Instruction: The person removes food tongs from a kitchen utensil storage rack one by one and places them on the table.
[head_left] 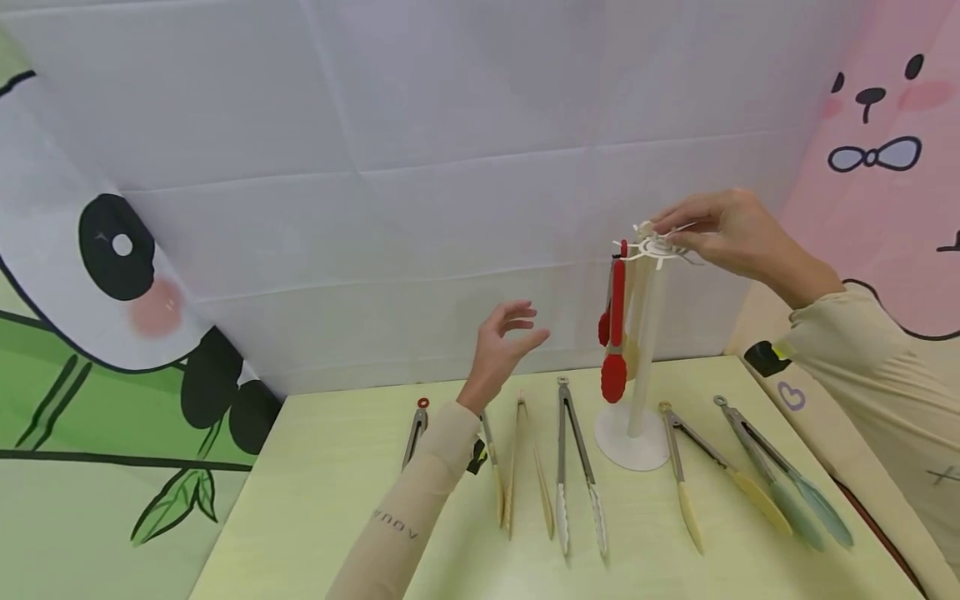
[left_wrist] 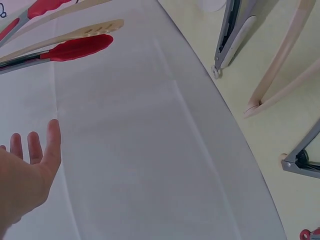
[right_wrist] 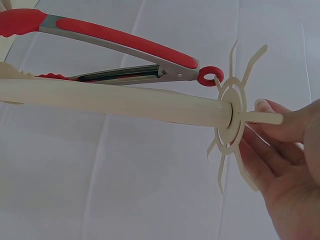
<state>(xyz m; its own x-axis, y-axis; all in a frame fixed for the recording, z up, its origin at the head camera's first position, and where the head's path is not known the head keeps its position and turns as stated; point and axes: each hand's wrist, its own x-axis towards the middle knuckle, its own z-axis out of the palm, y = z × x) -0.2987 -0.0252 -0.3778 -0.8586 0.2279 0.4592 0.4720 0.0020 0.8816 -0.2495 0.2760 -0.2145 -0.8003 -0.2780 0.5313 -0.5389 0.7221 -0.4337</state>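
Note:
A white rack (head_left: 647, 358) with a round base stands upright, hooks fanning out around its top. My right hand (head_left: 718, 229) is at the hooked top, gripping it with thumb and fingers, seen close in the right wrist view. Red-and-steel tongs (head_left: 615, 333) hang by their red loop from a hook on the rack's left side. Behind them hangs a beige utensil, its slotted head (left_wrist: 102, 28) visible in the left wrist view. My left hand (head_left: 501, 350) is held in the air left of the rack, fingers apart and touching nothing.
On the pale table (head_left: 315, 467) lie grey-and-white tongs (head_left: 562, 450), wooden tongs (head_left: 513, 475), yellow-tipped tongs (head_left: 681, 483) and green-tipped tongs (head_left: 780, 475). Tongs with a red loop (head_left: 423, 403) are partly hidden by the left sleeve. A white cloth (head_left: 450, 208) hangs behind.

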